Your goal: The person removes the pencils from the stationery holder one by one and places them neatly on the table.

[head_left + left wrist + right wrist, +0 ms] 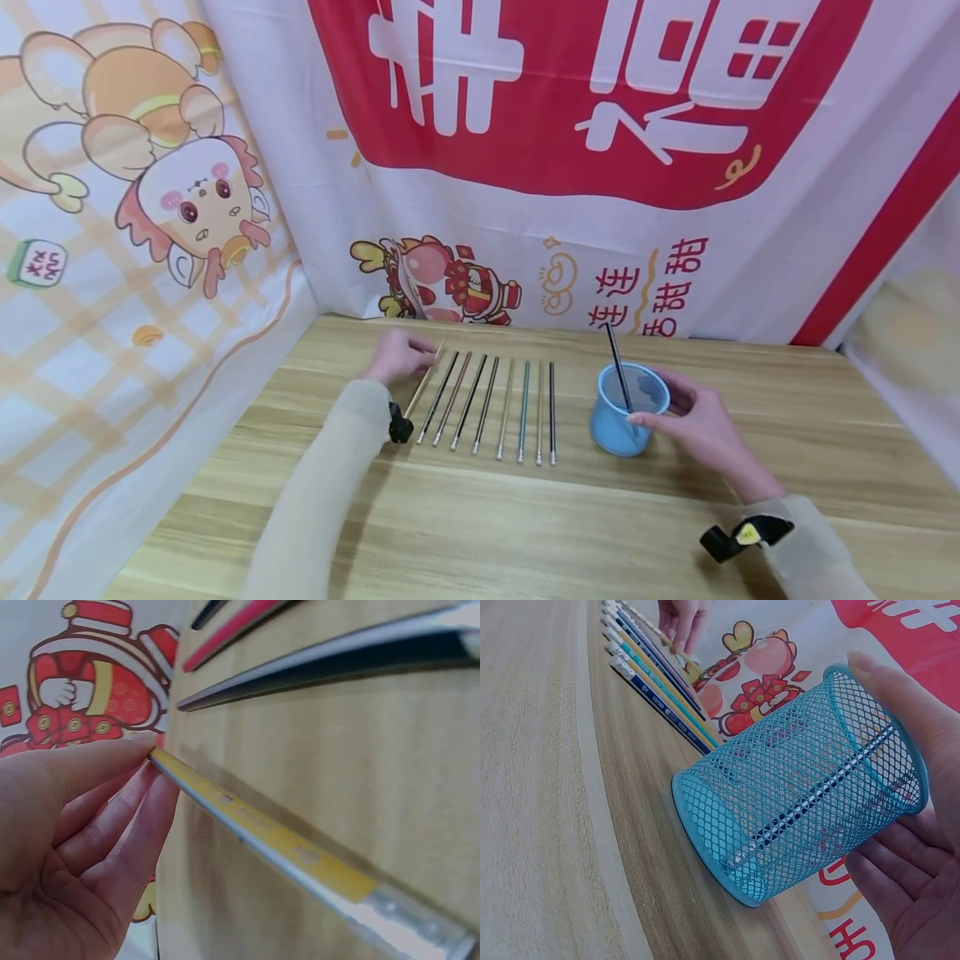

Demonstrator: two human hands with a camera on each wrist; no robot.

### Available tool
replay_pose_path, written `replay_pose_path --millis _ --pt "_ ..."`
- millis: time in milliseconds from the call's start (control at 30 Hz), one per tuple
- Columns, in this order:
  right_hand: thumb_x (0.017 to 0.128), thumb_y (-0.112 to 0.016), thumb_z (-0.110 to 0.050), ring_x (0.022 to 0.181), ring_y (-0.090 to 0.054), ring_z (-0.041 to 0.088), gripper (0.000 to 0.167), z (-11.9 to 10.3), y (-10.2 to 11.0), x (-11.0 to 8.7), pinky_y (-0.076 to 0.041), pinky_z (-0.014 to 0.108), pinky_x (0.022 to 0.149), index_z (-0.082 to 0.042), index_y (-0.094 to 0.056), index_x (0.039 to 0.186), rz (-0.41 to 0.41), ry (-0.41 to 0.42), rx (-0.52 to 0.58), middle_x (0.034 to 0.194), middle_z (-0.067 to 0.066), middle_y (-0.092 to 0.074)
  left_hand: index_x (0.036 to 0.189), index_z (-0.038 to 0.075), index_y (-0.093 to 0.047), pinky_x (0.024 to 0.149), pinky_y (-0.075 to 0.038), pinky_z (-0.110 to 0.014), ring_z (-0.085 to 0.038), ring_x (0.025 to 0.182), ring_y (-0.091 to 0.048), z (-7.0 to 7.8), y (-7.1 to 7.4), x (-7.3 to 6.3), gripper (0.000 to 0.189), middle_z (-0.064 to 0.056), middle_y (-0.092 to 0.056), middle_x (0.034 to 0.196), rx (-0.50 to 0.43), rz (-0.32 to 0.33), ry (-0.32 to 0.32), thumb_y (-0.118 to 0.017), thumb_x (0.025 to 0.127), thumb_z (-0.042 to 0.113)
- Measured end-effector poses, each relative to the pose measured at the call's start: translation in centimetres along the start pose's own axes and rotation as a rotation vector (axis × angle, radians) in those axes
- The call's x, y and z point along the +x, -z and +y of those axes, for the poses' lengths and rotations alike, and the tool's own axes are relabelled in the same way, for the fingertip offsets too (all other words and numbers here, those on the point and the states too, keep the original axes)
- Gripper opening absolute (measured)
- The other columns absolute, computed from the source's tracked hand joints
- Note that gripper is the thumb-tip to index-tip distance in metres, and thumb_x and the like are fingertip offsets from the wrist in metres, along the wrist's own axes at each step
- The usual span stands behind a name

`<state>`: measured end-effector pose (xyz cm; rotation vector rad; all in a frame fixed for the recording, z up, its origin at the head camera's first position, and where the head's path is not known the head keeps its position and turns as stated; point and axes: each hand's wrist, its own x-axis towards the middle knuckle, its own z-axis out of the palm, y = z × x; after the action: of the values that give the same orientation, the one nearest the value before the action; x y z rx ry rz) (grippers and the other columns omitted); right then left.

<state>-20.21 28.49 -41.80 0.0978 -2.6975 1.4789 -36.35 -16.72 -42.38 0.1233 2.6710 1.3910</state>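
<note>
My left hand [399, 357] pinches a yellow pencil [262, 825] between thumb and fingertips, close to the end away from its metal ferrule. That pencil slants at the left end of a row of pencils [487, 404], several in black, red, teal and yellow, laid side by side with their eraser ends toward me. On the right, my right hand [701, 421] holds a blue mesh pen cup [780, 787] by its rim, thumb on the near side and fingers round the back. One dark pencil [618, 367] leans inside the cup, its upper end above the rim.
The wood-grain table [480, 533] runs back to a printed cloth [562, 217] hanging behind it. Another patterned cloth [90, 333] drapes along the left side. A black wrist camera [731, 537] is strapped over the right sleeve.
</note>
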Motion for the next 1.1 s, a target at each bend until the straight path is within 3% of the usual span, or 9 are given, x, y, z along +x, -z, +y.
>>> replay_pose_path --millis 400,600,867,1000,1100 --pt "0.086 -0.084 -0.04 0.129 -0.053 0.038 0.085 0.0 0.0 0.0 -0.045 0.047 0.105 -0.003 -0.044 0.151 0.003 0.01 0.004 0.145 0.022 -0.052 0.102 0.0 -0.078 0.068 -0.059 -0.027 -0.017 0.073 -0.07 0.0 -0.9 -0.1 0.018 -0.012 -0.076 0.094 0.11 0.036 0.056 -0.08 0.084 -0.001" --pt "0.086 -0.084 -0.041 0.13 -0.053 0.039 0.086 0.0 0.0 -0.1 -0.045 0.048 0.105 -0.003 -0.043 0.152 0.0 0.002 0.005 0.146 0.023 -0.051 0.101 0.0 -0.079 0.067 -0.059 -0.025 -0.017 0.075 -0.071 -0.2 -1.0 -0.3 0.018 -0.012 -0.076 0.094 0.113 0.042 0.068 -0.08 0.083 -0.001" --pt "0.086 -0.083 -0.043 0.13 -0.052 0.039 0.088 0.0 0.0 -0.1 -0.045 0.048 0.105 -0.003 -0.043 0.152 -0.007 -0.006 0.006 0.146 0.023 -0.051 0.105 0.003 -0.078 0.078 -0.057 -0.031 -0.019 0.085 -0.068 0.2 -0.7 -0.7 0.02 -0.009 -0.075 0.099 0.132 0.05 0.064 -0.08 0.085 0.006" --pt "0.086 -0.083 -0.042 0.13 -0.052 0.039 0.087 0.1 0.0 -0.1 -0.045 0.048 0.105 -0.002 -0.043 0.152 -0.005 -0.003 0.006 0.145 0.023 -0.051 0.113 0.002 -0.075 0.078 -0.058 -0.034 -0.022 0.084 -0.07 1.4 -0.2 -1.2 0.027 -0.012 -0.074 0.1 0.082 0.079 0.034 -0.08 0.089 0.013" --pt "0.086 -0.083 -0.041 0.129 -0.053 0.039 0.086 0.1 0.0 0.0 -0.045 0.046 0.105 -0.002 -0.043 0.151 0.0 0.004 0.007 0.145 0.023 -0.052 0.115 0.001 -0.074 0.075 -0.06 -0.035 -0.024 0.085 -0.071 2.7 0.2 -1.3 0.03 -0.012 -0.074 0.1 0.049 0.108 -0.037 -0.08 0.09 0.018"
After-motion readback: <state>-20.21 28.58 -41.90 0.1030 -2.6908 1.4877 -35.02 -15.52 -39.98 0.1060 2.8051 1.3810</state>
